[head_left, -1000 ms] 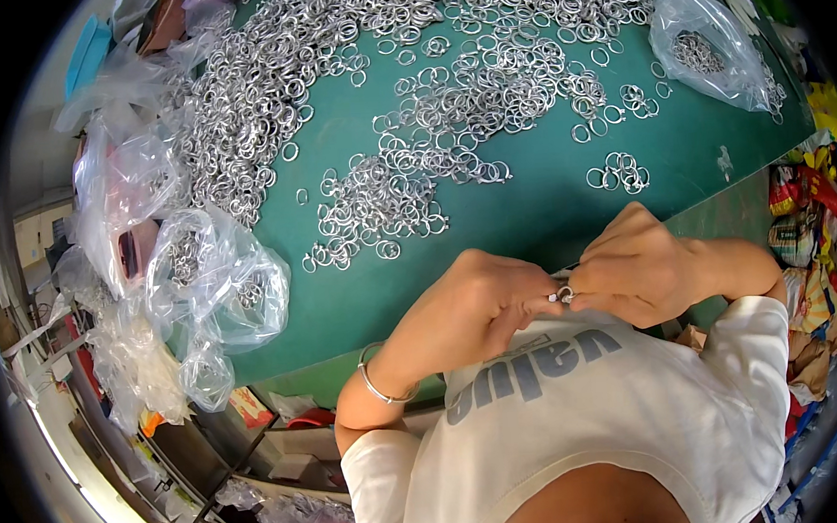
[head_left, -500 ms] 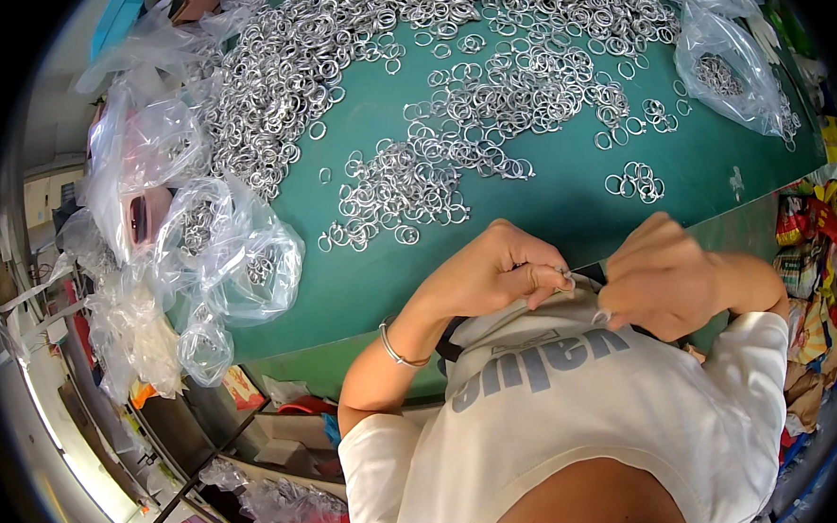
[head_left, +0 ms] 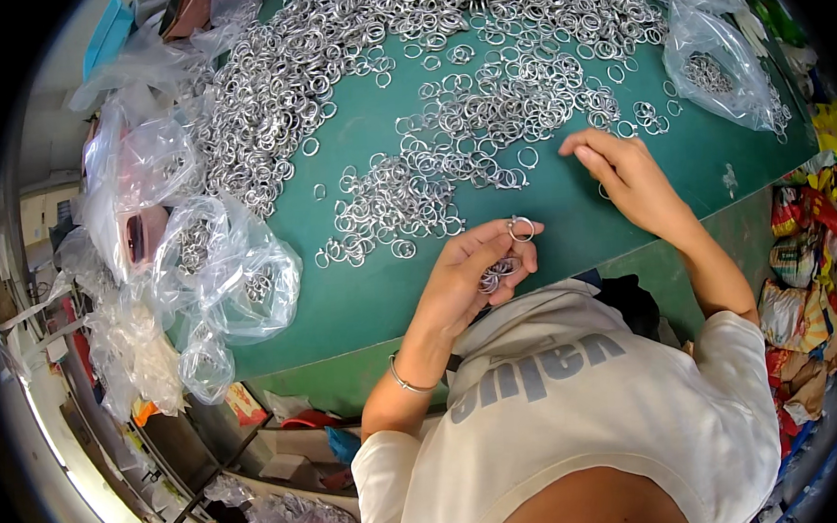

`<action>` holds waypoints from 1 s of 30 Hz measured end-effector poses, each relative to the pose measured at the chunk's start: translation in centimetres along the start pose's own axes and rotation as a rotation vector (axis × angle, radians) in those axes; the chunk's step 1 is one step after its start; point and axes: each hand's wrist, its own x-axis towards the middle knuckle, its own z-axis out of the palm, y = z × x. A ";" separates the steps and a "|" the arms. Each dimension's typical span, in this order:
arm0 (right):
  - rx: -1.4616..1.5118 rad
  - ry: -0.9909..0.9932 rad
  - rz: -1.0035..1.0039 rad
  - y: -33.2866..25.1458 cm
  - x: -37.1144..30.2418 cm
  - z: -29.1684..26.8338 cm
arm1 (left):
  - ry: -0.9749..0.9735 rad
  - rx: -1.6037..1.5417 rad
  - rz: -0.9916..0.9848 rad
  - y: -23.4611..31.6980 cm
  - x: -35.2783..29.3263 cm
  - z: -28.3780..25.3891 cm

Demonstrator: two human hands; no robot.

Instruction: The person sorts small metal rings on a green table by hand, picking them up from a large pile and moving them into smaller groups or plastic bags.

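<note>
My left hand (head_left: 466, 270) is held palm up over the table's near edge. Its thumb and fingers close around several silver rings (head_left: 499, 275), and one ring (head_left: 522, 229) with a small knob stands up at the fingertips. Farther right, my right hand (head_left: 630, 173) hovers above the green table with bent fingers pointing left, and I see nothing between them. A single ring (head_left: 528, 157) lies just left of those fingertips. Partly hidden under this hand is another ring (head_left: 603, 192). A loose heap of rings (head_left: 396, 201) spreads left of my left hand.
A large mound of rings (head_left: 268, 108) covers the far side of the green table (head_left: 364, 297). Clear plastic bags with rings (head_left: 249, 270) stand at the left, another bag (head_left: 716, 75) at the far right. Colourful packages (head_left: 796, 242) are stacked right of the table.
My hands were close together at the shirt front. The left has turned palm up and moved forward to the left, showing the rings. The right has reached out over the table.
</note>
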 end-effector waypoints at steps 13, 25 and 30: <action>0.438 0.012 0.245 0.2 -1.2 1.0 | 0.123 -0.331 0.125 -1.4 -0.4 -0.6; -0.316 0.033 -0.177 -1.7 0.9 4.2 | 0.506 0.969 0.556 -1.5 0.3 -2.1; -0.348 0.001 -0.265 -0.8 0.1 3.7 | 0.592 1.538 0.596 -0.2 2.2 -0.5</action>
